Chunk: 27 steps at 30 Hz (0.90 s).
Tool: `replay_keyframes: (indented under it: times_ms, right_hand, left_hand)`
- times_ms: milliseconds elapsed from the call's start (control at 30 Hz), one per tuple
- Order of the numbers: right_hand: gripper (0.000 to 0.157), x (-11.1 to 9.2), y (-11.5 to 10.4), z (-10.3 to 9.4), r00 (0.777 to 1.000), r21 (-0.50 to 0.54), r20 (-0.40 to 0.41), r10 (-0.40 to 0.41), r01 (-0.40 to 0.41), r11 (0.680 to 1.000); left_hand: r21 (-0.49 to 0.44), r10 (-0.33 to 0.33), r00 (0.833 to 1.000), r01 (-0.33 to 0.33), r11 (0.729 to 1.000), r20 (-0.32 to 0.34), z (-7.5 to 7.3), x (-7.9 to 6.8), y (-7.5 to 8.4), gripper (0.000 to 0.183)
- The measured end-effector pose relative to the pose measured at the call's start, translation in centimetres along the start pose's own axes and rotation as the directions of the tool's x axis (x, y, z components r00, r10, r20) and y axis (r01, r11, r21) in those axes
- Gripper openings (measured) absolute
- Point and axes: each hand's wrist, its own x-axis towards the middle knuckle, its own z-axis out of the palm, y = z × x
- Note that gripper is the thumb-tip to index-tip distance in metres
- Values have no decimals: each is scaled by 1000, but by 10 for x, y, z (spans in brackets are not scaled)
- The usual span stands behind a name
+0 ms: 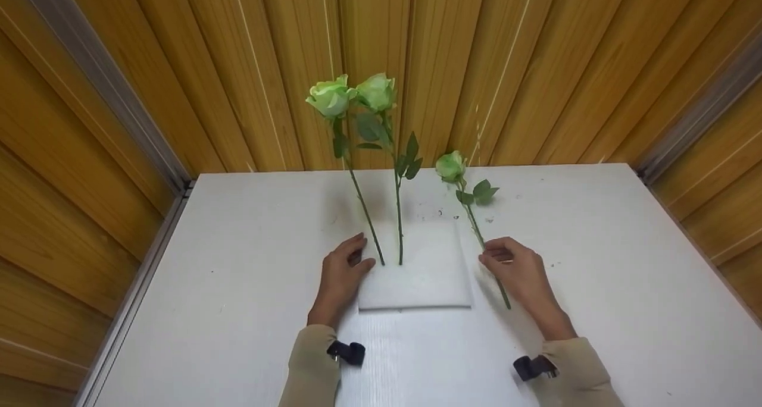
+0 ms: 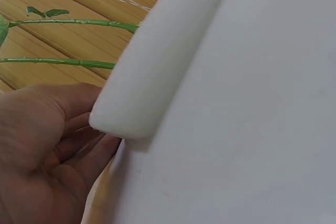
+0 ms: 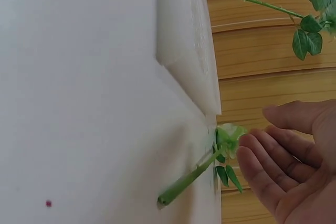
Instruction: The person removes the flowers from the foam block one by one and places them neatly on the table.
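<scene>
Two pale green roses, a left one [image 1: 331, 97] and a right one [image 1: 377, 93], stand upright with their stems in a white foam block [image 1: 417, 288]. At the block's left side is my left hand [image 1: 343, 276], thumb and fingertips touching its edge; in the left wrist view the hand [image 2: 47, 150] meets the foam's corner [image 2: 131, 93]. A third green rose [image 1: 451, 166] lies on the right, its stem slanting toward the front. My right hand [image 1: 518, 270] hovers by that stem. In the right wrist view, loosely bent fingers [image 3: 278, 156] and thumb stand apart beside the stem [image 3: 191, 182].
The white table [image 1: 238, 264] runs back to a wood-patterned wall [image 1: 375, 26]. Grey metal frame strips [image 1: 143, 276] border the left side. Small specks lie behind the block, and a tiny red bit [image 3: 48, 203] shows in the right wrist view.
</scene>
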Motion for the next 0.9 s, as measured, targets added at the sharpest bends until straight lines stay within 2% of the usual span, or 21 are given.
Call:
replay_keyframes:
  times_ms: [200,433,900]
  right_hand:
    - [23,5,-8,15,999,62,14,-42,42,997]
    - [23,9,-16,33,997,109,52,-49,43,993]
    - [21,12,-36,65,993,176,76,-92,77,981]
  left_hand:
    - [-2,-8,1000,8,1000,-3,0,1,0,48]
    - [-4,-9,1000,9,1000,-1,0,1,-1,48]
    - [-43,-27,1000,27,999,-2,-1,1,-2,48]
